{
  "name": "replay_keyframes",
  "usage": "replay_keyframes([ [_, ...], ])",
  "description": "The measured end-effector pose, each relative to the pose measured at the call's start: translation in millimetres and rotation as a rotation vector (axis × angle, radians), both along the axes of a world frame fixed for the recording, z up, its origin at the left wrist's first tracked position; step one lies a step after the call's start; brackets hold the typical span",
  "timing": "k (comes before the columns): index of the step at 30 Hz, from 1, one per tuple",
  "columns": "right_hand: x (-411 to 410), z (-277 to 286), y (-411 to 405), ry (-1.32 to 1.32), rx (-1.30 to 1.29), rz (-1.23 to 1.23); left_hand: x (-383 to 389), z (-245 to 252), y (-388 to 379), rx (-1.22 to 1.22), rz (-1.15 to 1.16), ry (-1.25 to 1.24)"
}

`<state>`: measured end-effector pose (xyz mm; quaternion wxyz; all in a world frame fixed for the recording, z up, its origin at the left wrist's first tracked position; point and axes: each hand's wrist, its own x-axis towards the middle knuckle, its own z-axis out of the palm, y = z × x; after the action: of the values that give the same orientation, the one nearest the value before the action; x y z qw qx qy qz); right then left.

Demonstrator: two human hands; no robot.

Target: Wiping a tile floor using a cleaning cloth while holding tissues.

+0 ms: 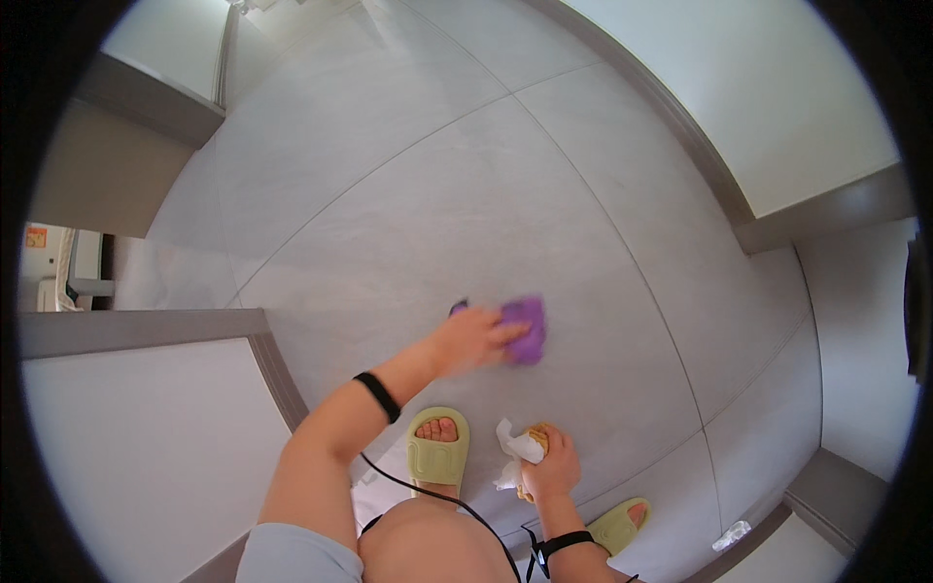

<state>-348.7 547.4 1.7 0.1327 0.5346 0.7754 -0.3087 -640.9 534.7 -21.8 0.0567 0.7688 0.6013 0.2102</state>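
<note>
My left hand (pixel 472 339) reaches across in front of me and is closed on a purple cloth (pixel 528 331) at floor level. Both are blurred. A small dark and purple piece shows on the far side of the knuckles; whether it belongs to the cloth I cannot tell. Lower down, between my feet, my right hand (pixel 555 466) grips a yellow-brown pad (pixel 538 436), perhaps a sponge or folded cloth, together with crumpled white tissue (pixel 526 447). Part of that bundle is hidden by the fingers.
Large grey tiles cover the floor (pixel 408 218). Green slides (pixel 439 459) are on my feet. A black cable (pixel 437 496) hangs across my knee. White walls with grey-brown skirting (pixel 700 138) form corners on both sides. A crumpled clear or white scrap (pixel 731 535) lies at lower right.
</note>
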Motion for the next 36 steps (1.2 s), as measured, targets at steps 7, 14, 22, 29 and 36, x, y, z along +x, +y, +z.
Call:
replay_keyframes([
  [7,3.9,-1.7,2.3,0.041,0.093,-0.04,-79.3,-32.1,-108.1,-0.216,0.136,0.365],
  [14,-1.9,-0.1,-5.9,0.041,0.12,-0.019,-166.6,30.0,8.4,0.507,1.085,-0.119],
  [22,-15.5,7.5,-11.4,0.019,0.033,-0.034,-106.9,7.3,12.1,0.335,0.799,-0.264],
  [29,10.4,-9.3,1.9,0.237,-0.053,-0.182,-48.6,36.7,-43.3,0.309,0.28,-0.05],
  [36,2.3,-0.4,-5.9,0.162,0.094,-0.061,-18.2,-27.9,-117.6,-0.137,0.024,0.125],
])
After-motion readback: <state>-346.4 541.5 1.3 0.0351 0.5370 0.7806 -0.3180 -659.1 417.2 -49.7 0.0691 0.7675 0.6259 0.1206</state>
